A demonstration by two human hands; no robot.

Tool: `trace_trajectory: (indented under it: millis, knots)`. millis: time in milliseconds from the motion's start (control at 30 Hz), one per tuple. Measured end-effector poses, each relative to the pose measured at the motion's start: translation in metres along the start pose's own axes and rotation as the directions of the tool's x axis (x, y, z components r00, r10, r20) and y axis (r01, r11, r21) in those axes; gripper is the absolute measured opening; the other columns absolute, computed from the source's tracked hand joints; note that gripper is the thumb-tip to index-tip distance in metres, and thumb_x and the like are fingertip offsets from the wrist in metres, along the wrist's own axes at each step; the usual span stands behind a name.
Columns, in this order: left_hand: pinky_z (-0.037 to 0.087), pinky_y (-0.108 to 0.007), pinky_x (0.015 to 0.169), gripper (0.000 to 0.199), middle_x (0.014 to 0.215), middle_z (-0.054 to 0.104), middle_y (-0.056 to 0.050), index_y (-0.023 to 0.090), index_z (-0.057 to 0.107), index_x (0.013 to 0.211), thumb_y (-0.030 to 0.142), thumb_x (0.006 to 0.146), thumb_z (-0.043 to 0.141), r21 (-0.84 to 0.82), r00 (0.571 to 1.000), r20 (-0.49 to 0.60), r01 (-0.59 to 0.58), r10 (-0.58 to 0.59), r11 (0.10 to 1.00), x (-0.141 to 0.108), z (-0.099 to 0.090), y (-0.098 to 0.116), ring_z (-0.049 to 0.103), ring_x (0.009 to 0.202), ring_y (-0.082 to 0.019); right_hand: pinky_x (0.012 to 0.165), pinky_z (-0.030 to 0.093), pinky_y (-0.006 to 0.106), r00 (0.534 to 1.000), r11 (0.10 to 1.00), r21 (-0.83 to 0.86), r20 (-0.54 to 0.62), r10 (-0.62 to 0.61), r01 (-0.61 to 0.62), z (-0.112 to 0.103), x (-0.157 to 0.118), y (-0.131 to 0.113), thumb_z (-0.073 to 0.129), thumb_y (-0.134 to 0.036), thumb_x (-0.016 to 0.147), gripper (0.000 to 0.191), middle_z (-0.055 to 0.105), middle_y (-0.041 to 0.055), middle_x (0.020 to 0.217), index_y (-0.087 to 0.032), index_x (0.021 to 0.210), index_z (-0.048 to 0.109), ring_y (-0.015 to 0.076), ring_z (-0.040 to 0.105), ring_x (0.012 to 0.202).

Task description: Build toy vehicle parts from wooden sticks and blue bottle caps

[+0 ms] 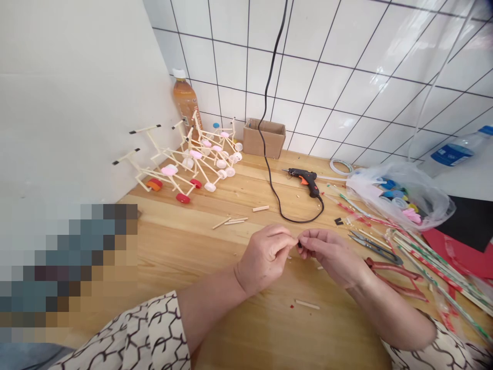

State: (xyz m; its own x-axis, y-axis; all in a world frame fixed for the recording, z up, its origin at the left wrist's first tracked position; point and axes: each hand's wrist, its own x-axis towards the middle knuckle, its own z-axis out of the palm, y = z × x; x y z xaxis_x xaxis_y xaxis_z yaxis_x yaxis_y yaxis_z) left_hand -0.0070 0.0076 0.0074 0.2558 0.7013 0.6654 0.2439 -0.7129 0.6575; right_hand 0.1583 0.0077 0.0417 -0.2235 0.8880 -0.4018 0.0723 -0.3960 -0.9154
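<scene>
My left hand [266,258] and my right hand [332,255] meet fingertip to fingertip just above the wooden table [246,336]. A small black piece [300,244] shows at the thumb and forefinger of my right hand, which are pinched on it. My left fingers are pinched too, but what lies between them is hidden. Short wooden sticks [261,208] lie beyond the hands, and another short stick [307,304] lies nearer me. Beside my right forearm are pliers with reddish handles [400,275] and grey snips [375,247].
Several stick-built tricycle models [173,172] with bottle-cap wheels stand at the left, before a drink bottle [185,97]. A cardboard box [264,139] touches the wall. A corded glue gun [306,180] lies mid-table. At right are a plastic bag of caps [400,205] and wrapped sticks [442,262].
</scene>
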Motion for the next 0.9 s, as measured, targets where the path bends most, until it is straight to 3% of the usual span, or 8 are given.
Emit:
trace_trajectory:
  millis: [633,900]
  knots:
    - [0.050,-0.026,0.067,0.018,0.077,0.066,-0.005,0.017,0.063,0.073,0.005,0.078,0.050,-0.033,0.999,0.017,0.045,-0.045,0.998,-0.0022,0.0016,-0.0016,0.061,0.072,-0.014,0.055,0.033,0.025,1.000,1.000,-0.013,0.010,-0.004,0.004,0.0015,0.0009,0.0007,0.074,-0.040,0.061,0.027,0.058,-0.0007,0.056,-0.016,0.064,0.064,0.0107,0.048,0.055]
    - [0.045,-0.022,0.058,0.015,0.066,0.061,-0.002,0.016,0.061,0.074,0.017,0.084,0.050,-0.012,0.960,0.073,0.273,-0.272,0.962,0.0012,0.0008,0.0021,0.055,0.061,-0.012,0.058,0.037,0.025,0.996,0.989,-0.133,-0.048,-0.075,0.068,-0.0025,0.0005,0.0042,0.070,-0.042,0.067,0.026,0.060,-0.0003,0.064,-0.017,0.072,0.064,0.0112,0.049,0.060]
